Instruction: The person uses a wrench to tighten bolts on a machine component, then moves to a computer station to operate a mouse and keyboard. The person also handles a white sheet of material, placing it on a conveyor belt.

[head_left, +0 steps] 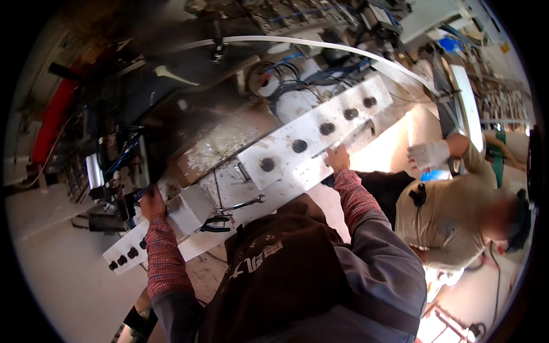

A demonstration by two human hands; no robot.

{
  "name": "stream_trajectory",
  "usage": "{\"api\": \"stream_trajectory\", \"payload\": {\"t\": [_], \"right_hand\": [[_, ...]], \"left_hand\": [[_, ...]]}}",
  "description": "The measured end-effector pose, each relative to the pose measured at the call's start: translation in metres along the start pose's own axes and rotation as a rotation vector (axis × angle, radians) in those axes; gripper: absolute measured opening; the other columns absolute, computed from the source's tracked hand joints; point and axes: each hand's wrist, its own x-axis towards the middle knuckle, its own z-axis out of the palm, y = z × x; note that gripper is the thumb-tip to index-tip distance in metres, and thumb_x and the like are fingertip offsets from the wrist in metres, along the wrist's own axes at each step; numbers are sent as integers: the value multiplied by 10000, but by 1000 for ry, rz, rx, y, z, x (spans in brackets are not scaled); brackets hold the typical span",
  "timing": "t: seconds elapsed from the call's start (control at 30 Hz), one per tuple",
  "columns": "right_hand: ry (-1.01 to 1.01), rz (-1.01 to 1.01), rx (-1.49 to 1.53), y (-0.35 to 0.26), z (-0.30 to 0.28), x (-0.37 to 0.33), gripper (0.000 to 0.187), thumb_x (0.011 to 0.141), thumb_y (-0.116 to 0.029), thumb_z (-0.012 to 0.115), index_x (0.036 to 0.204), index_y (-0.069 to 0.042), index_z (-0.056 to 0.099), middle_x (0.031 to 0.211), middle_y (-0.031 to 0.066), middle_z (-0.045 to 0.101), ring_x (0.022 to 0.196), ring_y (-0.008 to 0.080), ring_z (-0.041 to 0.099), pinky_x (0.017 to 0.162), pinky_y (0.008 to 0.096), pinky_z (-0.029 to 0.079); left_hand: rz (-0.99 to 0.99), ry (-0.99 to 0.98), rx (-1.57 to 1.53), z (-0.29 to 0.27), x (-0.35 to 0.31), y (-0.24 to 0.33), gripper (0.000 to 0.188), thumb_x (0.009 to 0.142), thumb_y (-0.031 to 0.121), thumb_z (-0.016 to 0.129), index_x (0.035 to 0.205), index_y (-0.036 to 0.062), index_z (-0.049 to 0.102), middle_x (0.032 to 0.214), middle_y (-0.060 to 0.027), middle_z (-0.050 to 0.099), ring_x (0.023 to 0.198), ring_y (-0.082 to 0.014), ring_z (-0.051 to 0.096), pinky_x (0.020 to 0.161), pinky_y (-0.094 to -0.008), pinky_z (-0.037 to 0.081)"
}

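Observation:
My right hand [338, 158] is at the near edge of a long white control panel [313, 137] with a row of round black knobs, its fingers curled at the metal there. To the left, my left hand [152, 204] is closed next to dark machine parts, and what its fingers grip is hidden. Between my arms, a wrench [245, 204] and black-handled pliers [215, 224] lie on the white machine surface. A lower white panel [128, 251] with black knobs passes by my left forearm.
Pale chips or shavings [223, 143] fill a tray beyond the panel. A curved white rail [320, 43] crosses the far side, near blue hoses [289, 67]. At right, a co-worker [452, 206] in a tan shirt and white glove stands close to the machine.

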Motion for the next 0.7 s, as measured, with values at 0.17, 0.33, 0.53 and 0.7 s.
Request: {"api": "stream_trajectory", "payload": {"t": [0.17, 0.33, 0.53, 0.7], "right_hand": [[142, -625, 19, 6, 54, 58, 353, 896, -229, 614, 1210, -73, 651, 1082, 104, 721, 961, 298, 693, 811, 426, 551], [-99, -47, 192, -27, 39, 39, 296, 888, -200, 619, 1151, -65, 644, 1016, 105, 706, 887, 279, 681, 745, 403, 542], [-200, 164, 393, -23, 33, 32, 229, 878, -165, 626, 1079, -54, 635, 937, 105, 688, 799, 255, 666, 666, 375, 532], [-257, 341, 668, -9, 21, 28, 174, 870, -135, 631, 1019, -46, 627, 871, 105, 673, 725, 236, 654, 600, 352, 523]], "left_hand": [[-41, -19, 65, 10, 10, 14, 436, 910, 526, 566, 1006, 131, 723, 986, -155, 733, 962, -386, 685, 794, -510, 524], [-107, -31, -71, -9, -4, 28, 440, 903, 509, 573, 983, 101, 715, 927, -172, 722, 907, -395, 683, 763, -516, 518], [-67, -16, -140, -3, -7, 24, 436, 909, 475, 575, 977, 61, 692, 936, -191, 716, 918, -410, 675, 780, -538, 500], [-89, -50, -118, -1, -3, 22, 444, 912, 484, 564, 1045, 77, 685, 987, -172, 724, 960, -401, 671, 797, -556, 481]]}}
